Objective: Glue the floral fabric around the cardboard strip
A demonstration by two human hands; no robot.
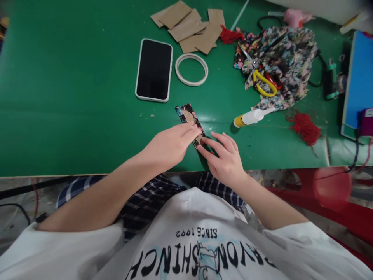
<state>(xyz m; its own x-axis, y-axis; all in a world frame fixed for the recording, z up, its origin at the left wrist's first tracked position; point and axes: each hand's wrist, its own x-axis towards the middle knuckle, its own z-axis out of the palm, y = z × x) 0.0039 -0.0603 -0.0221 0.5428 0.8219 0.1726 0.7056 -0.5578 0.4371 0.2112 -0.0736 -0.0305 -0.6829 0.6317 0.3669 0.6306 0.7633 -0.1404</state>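
Observation:
A narrow strip of dark floral fabric (186, 110) lies slantwise on the green table near its front edge. Brown card shows along the middle of the strip, with fabric along its sides. My left hand (170, 144) presses down on the strip's middle, its fingers close together and covering part of it. At the strip's near end is my right hand (225, 159), thumb and index fingertips closed on the fabric edge while the other fingers stay raised and bent. The exact pinch is partly hidden.
Beyond my hands are a phone (154, 70), a tape roll (191, 82) and several brown card pieces (188, 29). To the right lie a white glue bottle (250, 117), yellow-handled scissors (265, 83) on crumpled floral fabric (294, 58), red yarn (307, 128) and a blue board (359, 77).

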